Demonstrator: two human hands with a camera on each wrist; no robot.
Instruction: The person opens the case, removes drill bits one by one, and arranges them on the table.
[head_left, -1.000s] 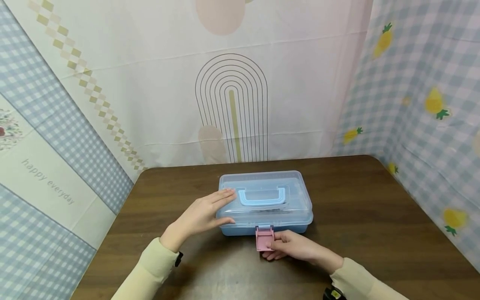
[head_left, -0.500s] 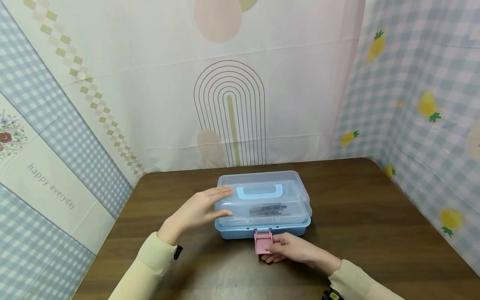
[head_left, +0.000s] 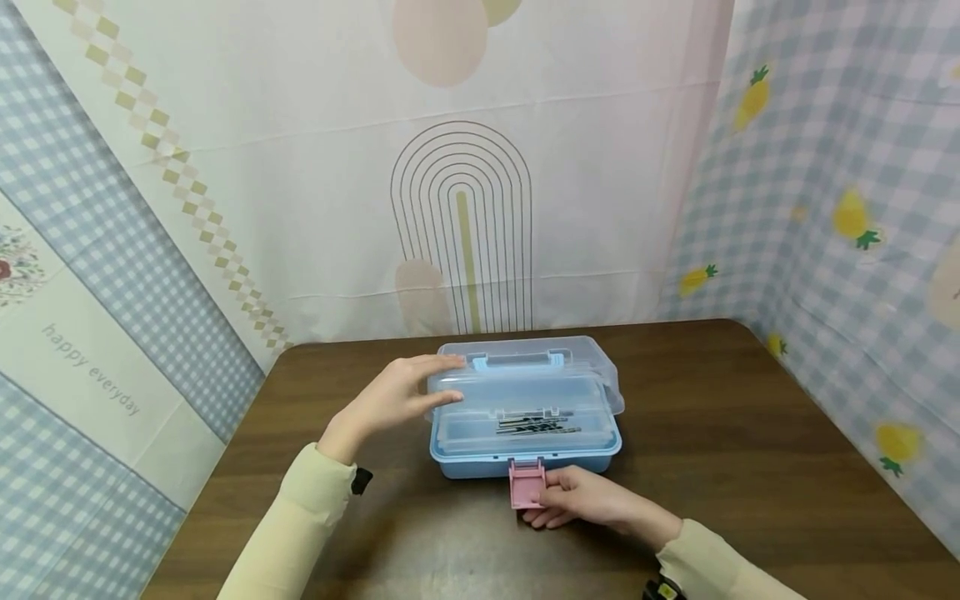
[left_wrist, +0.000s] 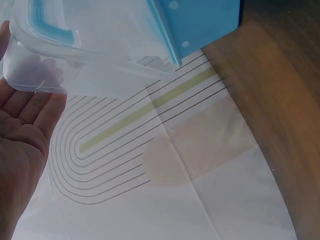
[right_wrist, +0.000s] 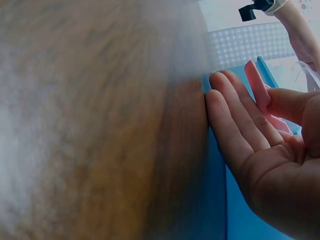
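A blue box [head_left: 480, 468] stands on the table, its clear lid [head_left: 592, 358] swung partway up and tilted back. My left hand [head_left: 401, 392] holds the lid at its left side, thumb apart from the fingers; in the left wrist view the fingers press against the lid's clear wall [left_wrist: 37, 75]. Thumb and index finger of my right hand [head_left: 592, 496] pinch the pink latch [head_left: 527, 490] hanging at the box's front. The other right fingers [right_wrist: 235, 120] extend beneath it. Several thin metal drill bits [head_left: 536, 425] lie inside the box, in what looks like a translucent tray.
The brown wooden table [head_left: 697, 417] extends on both sides of the box and in front. A printed white cloth [head_left: 600, 208] hangs behind it, with checked cloth [head_left: 825, 275] at the right. A blue handle [head_left: 517, 362] is fixed on the lid.
My left hand has moved up and back, raising the lid's front edge from the box and exposing the drill bits. The right hand stays on the latch.
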